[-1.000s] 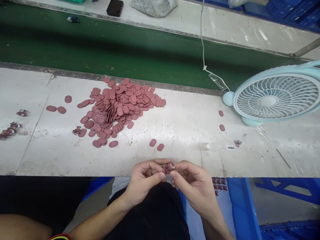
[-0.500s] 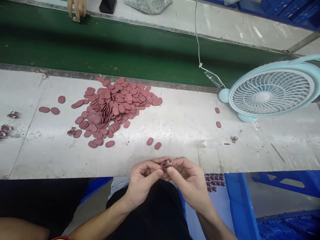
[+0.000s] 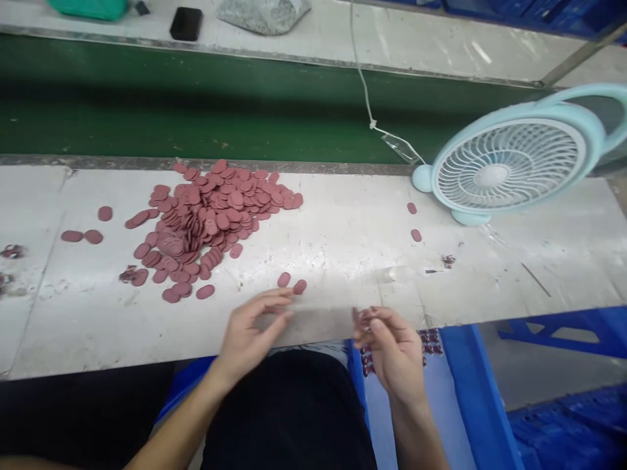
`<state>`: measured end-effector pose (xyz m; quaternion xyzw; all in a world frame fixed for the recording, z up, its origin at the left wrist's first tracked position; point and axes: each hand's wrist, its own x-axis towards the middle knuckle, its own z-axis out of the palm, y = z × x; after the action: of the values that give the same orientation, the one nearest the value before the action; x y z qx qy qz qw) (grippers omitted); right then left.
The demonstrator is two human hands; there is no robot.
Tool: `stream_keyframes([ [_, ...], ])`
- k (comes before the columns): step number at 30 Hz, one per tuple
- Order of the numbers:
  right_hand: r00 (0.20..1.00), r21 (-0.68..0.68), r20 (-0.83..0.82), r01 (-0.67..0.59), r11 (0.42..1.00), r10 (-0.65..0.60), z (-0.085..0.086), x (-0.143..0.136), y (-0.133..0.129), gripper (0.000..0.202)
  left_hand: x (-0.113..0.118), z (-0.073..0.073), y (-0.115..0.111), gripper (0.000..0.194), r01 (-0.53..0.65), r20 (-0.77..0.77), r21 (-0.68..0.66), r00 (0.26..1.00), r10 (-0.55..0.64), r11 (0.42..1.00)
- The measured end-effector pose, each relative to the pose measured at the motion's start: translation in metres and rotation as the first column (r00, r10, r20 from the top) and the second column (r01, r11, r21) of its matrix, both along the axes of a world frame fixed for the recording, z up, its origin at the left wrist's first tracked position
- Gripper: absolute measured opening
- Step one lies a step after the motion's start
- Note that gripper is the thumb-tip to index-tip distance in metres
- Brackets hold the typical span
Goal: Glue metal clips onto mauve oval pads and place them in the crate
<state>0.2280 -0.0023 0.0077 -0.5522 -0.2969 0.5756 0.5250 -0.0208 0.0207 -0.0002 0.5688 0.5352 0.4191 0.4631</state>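
My right hand (image 3: 400, 352) pinches a small dark red piece with shiny bits (image 3: 363, 318) between thumb and fingers, over the table's front edge; its details are blurred. My left hand (image 3: 252, 329) is open and empty, thumb and fingers apart, just above the table. Its fingertips are close to a reddish oval disc (image 3: 300, 286); whether they touch it I cannot tell. Another oval disc (image 3: 284, 279) lies beside that one. Behind and to the left spreads a large heap of the same oval discs (image 3: 235, 199).
A light blue fan (image 3: 509, 171) stands at the right, its cord crossing the green strip (image 3: 294, 111). Below the table edge, a blue tray (image 3: 482, 385) holds rows of dark red pieces (image 3: 431, 341). A black box (image 3: 186, 24) and a plastic bag (image 3: 264, 14) lie at the back.
My hands have parted: the left let go of the piece and moved left towards the two discs, while the right keeps it, slightly to the right. The view has shifted; the other person's hand has left it.
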Motion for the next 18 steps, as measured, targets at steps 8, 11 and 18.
stream_keyframes([
  [8,0.467,0.287,0.586,0.644,0.709,-0.662,-0.063,0.197,-0.075,0.027,-0.038,-0.029,0.053,0.033,0.567,-0.769,0.217,0.601,-0.218,0.795],
  [11,0.423,0.102,0.774,0.652,0.751,-0.472,-0.091,0.249,-0.113,0.027,-0.039,-0.027,0.056,0.033,0.593,-0.790,0.230,0.577,-0.208,0.771],
  [18,0.524,-0.426,0.839,0.466,0.775,0.145,-0.157,0.280,-0.141,0.029,-0.043,-0.023,0.059,0.039,0.596,-0.793,0.165,0.553,-0.254,0.786],
])
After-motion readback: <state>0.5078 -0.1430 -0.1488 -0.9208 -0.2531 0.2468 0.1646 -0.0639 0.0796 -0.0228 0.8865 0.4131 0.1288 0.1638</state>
